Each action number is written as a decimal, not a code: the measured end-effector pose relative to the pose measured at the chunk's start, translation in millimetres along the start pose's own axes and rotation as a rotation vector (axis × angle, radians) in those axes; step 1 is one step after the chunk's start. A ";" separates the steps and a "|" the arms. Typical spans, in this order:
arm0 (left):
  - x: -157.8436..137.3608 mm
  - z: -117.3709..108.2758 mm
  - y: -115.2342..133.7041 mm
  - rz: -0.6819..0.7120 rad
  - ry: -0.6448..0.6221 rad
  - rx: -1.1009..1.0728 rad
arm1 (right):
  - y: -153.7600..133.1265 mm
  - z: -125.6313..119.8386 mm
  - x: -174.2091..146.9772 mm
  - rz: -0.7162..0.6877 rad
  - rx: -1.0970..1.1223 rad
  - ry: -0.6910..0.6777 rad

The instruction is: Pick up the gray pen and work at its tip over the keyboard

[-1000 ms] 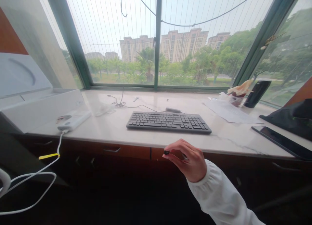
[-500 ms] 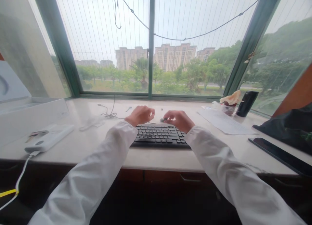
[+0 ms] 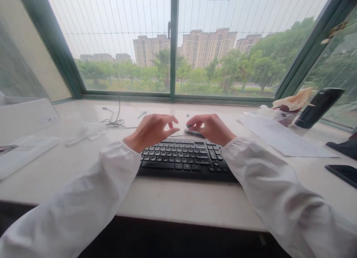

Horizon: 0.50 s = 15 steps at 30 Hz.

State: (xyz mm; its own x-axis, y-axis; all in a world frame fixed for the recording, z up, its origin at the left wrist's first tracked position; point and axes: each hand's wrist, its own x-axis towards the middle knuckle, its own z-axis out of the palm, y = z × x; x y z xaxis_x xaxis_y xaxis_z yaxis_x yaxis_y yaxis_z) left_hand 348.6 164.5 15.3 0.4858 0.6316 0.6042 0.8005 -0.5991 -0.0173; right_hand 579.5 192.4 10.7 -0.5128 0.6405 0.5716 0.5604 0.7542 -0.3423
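Note:
A black keyboard [image 3: 178, 159] lies in front of me on the white counter. My left hand [image 3: 156, 129] hovers over its upper left edge, thumb and fingers apart with nothing between them. Above the upper right part of the keyboard, my right hand [image 3: 210, 127] pinches a small dark piece [image 3: 189, 126], perhaps a keycap; it is too small to be sure. Just under those fingers is a flat greyish object [image 3: 192, 132], partly hidden by the hand. Another tiny dark piece [image 3: 187, 115] rests on the counter beyond the hands.
A coiled cable [image 3: 113, 122] and a thin bluish stick [image 3: 141, 114] lie behind my left hand. Clear plastic [image 3: 85, 133] and a white box [image 3: 28, 114] are at left. Paper sheets [image 3: 281, 137], a black cylinder [image 3: 319, 107] and a phone [image 3: 344, 174] are at right.
My view has tipped down and come closer to the keyboard. The left hand's thumb and fingers have spread apart. My right hand stays pinched, with the grey object now showing below it.

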 end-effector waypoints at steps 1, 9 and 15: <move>-1.1 2.3 0.7 0.007 0.004 -0.011 | -2.2 2.5 -1.1 0.007 0.022 0.007; -7.9 7.9 3.4 0.078 -0.011 -0.039 | -4.2 26.0 -8.4 0.010 0.122 0.027; -9.8 11.6 5.6 0.130 -0.015 -0.049 | -5.0 27.7 -8.7 -0.019 0.082 0.032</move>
State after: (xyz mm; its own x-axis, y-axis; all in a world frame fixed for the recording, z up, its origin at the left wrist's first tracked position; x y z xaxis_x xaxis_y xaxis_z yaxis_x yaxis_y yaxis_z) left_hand 352.4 160.6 0.0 0.5902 0.5541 0.5871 0.7124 -0.6996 -0.0559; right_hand 563.1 187.1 -13.3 -0.5010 0.6224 0.6014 0.4953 0.7760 -0.3905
